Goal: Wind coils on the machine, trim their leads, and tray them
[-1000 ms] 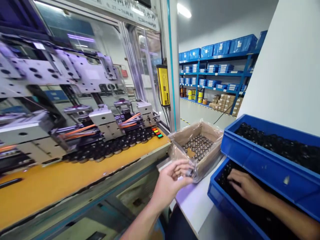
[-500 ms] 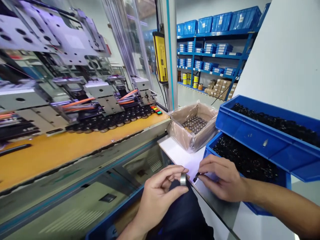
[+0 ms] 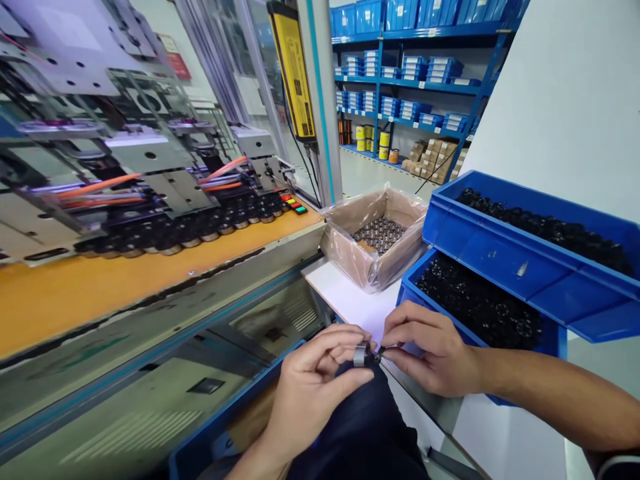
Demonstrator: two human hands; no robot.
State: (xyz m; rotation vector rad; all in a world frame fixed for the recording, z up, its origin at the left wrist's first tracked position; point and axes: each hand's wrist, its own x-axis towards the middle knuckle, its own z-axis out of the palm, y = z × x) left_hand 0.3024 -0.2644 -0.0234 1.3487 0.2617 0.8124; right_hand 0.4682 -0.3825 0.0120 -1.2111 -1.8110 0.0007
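Between the thumb and fingers of my left hand [image 3: 320, 380] is a short silver metal ring [image 3: 359, 355], held on its side above my lap. My right hand [image 3: 433, 350] pinches a small black plastic part [image 3: 376, 355] at the ring's right-hand opening. The two pieces meet there; how far the black part sits inside the ring is hidden. Right of my hands, a blue bin [image 3: 410, 293] holds many similar black parts, and a second blue bin [image 3: 500, 250] of them rests above it.
A plastic-lined carton [image 3: 350, 263] of small metal parts stands on the white tabletop [image 3: 345, 293]. To the left runs a machine with an orange bench [image 3: 150, 280] and a row of black-and-metal pieces [image 3: 200, 230]. A yellow sensor bar [image 3: 295, 73] hangs on its post.
My right hand has brought the black part leftward to the ring, where the two now touch. The head view has shifted a little, so the surroundings sit farther left and higher.
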